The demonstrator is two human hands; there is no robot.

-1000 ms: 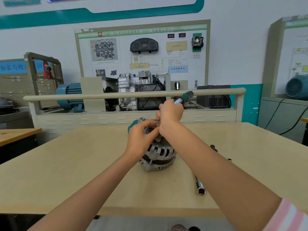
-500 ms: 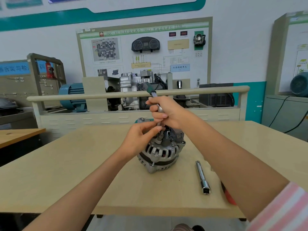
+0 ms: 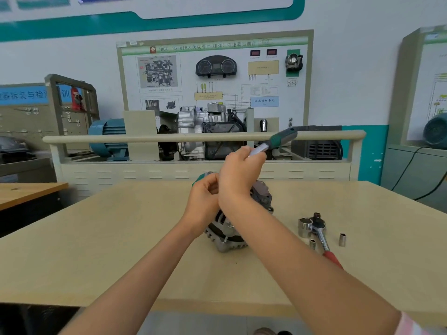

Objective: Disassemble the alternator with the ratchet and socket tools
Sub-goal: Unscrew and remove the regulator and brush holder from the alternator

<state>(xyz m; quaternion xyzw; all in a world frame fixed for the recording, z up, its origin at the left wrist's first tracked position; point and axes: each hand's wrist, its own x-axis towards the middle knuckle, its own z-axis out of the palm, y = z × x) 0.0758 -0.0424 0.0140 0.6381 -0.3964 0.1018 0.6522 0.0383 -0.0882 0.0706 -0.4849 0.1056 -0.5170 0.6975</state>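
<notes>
Loosening a fastener on top of the grey ribbed cast-metal alternator (image 3: 227,234), which stood at centre frame on the pale beige wooden table (image 3: 96,250), the person worked both hands directly above the housing. The right hand (image 3: 238,176) was closed around the steel shank of a green-and-black-handled ratchet (image 3: 278,140), whose handle angled toward the upper right of the frame. The left hand (image 3: 204,197), just left of it and touching it, had its fingers curled at the tool head; what they pinched could not be told, though a green part showed behind them. The socket's seat on the fastener was hidden. To do this step well, in judgement, the left hand should press the head squarely down while the right swings the handle in short arcs, so the socket does not slip off.

Counted at the right of centre: one red-handled chrome ratchet (image 3: 323,239), one large chrome socket (image 3: 304,227) touching its head, and two small chrome sockets (image 3: 341,239), one on each side of its shank. One alternator; two ratchets in all.
</notes>
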